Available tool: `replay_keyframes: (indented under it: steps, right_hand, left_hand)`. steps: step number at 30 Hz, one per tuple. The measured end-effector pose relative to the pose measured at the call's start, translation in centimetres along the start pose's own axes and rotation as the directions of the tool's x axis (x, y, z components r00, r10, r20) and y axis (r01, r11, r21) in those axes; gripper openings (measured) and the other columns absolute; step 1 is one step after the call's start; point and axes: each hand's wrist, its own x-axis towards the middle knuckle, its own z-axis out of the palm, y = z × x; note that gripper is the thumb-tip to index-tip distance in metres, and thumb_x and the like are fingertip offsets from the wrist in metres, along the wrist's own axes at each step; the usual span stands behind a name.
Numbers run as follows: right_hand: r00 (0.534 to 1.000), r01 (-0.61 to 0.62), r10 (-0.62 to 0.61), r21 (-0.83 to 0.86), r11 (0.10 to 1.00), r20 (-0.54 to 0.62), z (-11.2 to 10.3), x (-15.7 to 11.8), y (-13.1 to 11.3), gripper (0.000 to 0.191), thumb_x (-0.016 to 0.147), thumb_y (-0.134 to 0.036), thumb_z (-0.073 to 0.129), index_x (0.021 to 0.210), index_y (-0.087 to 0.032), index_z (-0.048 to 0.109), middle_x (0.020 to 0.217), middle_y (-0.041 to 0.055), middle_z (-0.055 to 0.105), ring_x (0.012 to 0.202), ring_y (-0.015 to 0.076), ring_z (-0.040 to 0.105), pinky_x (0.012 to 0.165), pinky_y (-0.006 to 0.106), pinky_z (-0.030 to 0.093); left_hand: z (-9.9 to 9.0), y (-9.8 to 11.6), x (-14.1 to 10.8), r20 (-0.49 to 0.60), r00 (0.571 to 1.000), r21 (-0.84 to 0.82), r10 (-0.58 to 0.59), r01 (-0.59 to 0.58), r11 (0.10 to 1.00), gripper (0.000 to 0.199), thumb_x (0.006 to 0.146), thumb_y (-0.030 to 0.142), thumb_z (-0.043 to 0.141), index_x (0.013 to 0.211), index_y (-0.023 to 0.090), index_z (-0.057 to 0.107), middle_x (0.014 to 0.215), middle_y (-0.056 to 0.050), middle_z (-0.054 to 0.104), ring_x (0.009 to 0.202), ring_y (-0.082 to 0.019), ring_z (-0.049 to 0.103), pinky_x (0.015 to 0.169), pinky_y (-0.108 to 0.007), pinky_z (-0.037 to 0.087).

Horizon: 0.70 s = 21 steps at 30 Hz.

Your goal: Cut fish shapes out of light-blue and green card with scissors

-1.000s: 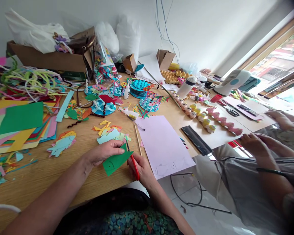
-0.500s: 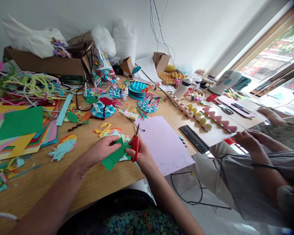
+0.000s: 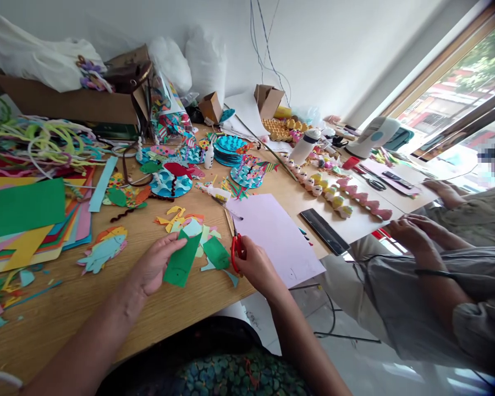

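Observation:
Between the thumb and fingers of my left hand (image 3: 159, 263) is a green paper piece (image 3: 182, 264) with a small pencil curve near its lower end. My right hand (image 3: 256, 265) is closed round the red handles of the scissors (image 3: 236, 250), whose blades point away from me beside the lilac sheet (image 3: 276, 236). A smaller green piece (image 3: 216, 253) lies on the table between my hands, over pale paper scraps. Yellow and orange scraps (image 3: 175, 220) lie just beyond my left hand.
Coloured sheets (image 3: 28, 209) are stacked at the left, near blue fish cutouts (image 3: 105, 250). Decorated blue plates (image 3: 171, 184) and a glue bottle (image 3: 218, 192) stand farther back. A black ruler (image 3: 324, 231) lies to the right. Another person's hands (image 3: 412, 234) are at the right table edge.
My hands have moved apart, the left with the larger green piece and the right with the scissors. A smaller green piece now lies on the table between them.

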Motion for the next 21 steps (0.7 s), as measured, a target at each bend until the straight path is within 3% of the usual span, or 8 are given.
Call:
replay_keyframes:
  steps: [3,7,13,21]
  right_hand:
    - [1.000,0.017,-0.016,0.045,0.999,-0.022,0.5,0.6,0.0,0.013,0.072,-0.018,0.056,0.078,-0.021,0.046,0.064,-0.0046,0.050,0.057,0.0119,0.043,0.052,0.022,0.028]
    - [0.999,0.015,-0.016,-0.019,1.000,-0.034,1.4,2.1,-0.3,0.013,0.073,-0.015,0.056,0.083,-0.020,0.050,0.064,-0.0042,0.050,0.057,0.0119,0.043,0.052,0.022,0.028]
    - [0.999,0.044,-0.046,-0.188,0.981,-0.006,2.6,4.3,-1.1,0.024,0.075,-0.018,0.060,0.099,-0.020,0.054,0.083,0.0035,0.062,0.072,0.0173,0.053,0.058,0.025,0.030]
    - [0.999,0.027,-0.035,-0.211,0.977,-0.036,2.7,4.3,-1.3,0.022,0.079,-0.018,0.055,0.100,-0.020,0.054,0.091,0.0061,0.065,0.078,0.0201,0.056,0.060,0.027,0.029]
  left_hand:
    - [0.6,-1.4,-1.3,-0.111,0.993,-0.076,-0.039,0.030,0.997,0.021,0.073,0.014,0.070,0.094,0.015,0.068,0.086,-0.006,0.077,0.082,-0.019,0.072,0.075,-0.028,0.056]
    - [1.5,-2.5,-2.4,-0.018,0.998,-0.118,-0.061,0.059,0.991,0.025,0.071,0.019,0.072,0.095,0.017,0.068,0.090,-0.007,0.078,0.090,-0.023,0.072,0.079,-0.029,0.055]
    - [2.5,-3.1,-2.1,-0.055,0.996,-0.145,-0.069,0.061,0.988,0.022,0.070,0.018,0.072,0.091,0.018,0.065,0.086,-0.006,0.078,0.095,-0.025,0.071,0.078,-0.033,0.057]
    - [2.8,-3.0,-1.4,-0.049,0.994,-0.183,-0.093,0.083,0.980,0.017,0.075,0.011,0.066,0.090,0.017,0.064,0.081,-0.004,0.077,0.076,-0.021,0.074,0.069,-0.030,0.057]
